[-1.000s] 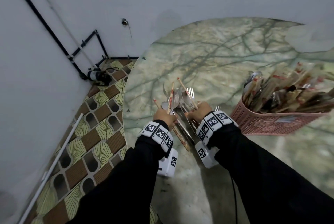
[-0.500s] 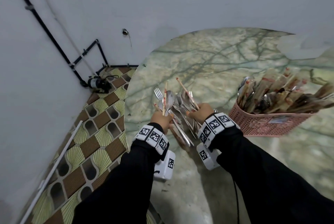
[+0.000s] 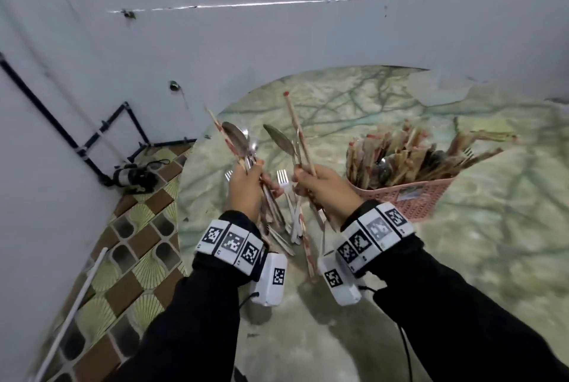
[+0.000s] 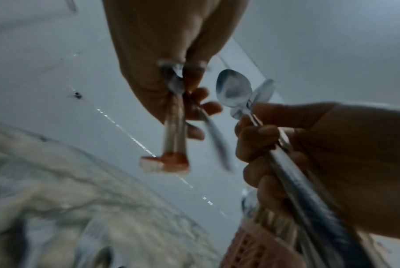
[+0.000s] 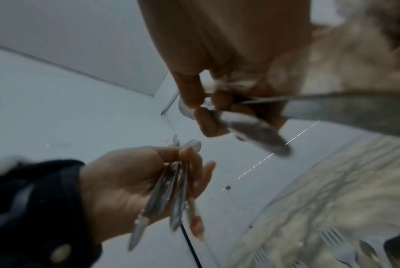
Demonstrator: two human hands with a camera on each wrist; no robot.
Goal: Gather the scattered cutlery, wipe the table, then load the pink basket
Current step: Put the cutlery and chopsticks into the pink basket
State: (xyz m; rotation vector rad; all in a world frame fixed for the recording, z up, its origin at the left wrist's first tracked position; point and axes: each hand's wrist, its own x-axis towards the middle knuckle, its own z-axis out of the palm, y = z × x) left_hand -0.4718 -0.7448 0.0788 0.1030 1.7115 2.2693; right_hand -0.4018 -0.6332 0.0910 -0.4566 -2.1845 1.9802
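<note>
Both hands have come up off the table since the earlier frames, splitting the one gathered bunch into two handfuls. The left hand [image 3: 246, 187] clenches round a bundle of spoons [image 3: 238, 143] and wrapped chopsticks, held upright with the bowls on top. The right hand [image 3: 323, 189] grips another spoon [image 3: 281, 141] and a long wrapped chopstick pair [image 3: 297, 130], also upright. The two fists sit close together, just apart.

Below and between them, a fork [image 3: 283, 180] and more cutlery [image 3: 295, 227] lie on the marbled green table [image 3: 492, 227], partly hidden by the wrists. The pink basket [image 3: 409, 197] stands on the table just right of the right hand, already crammed with wrapped chopsticks and spoons that fan out over its rim, so the way in is from above.

A white wall [image 3: 277, 27] rises behind the table's curved far edge. On the left the table edge drops to a tiled floor [image 3: 132, 258] with black pipes [image 3: 101, 132] along the wall. Bare tabletop stretches to the right beyond the basket and toward the person.
</note>
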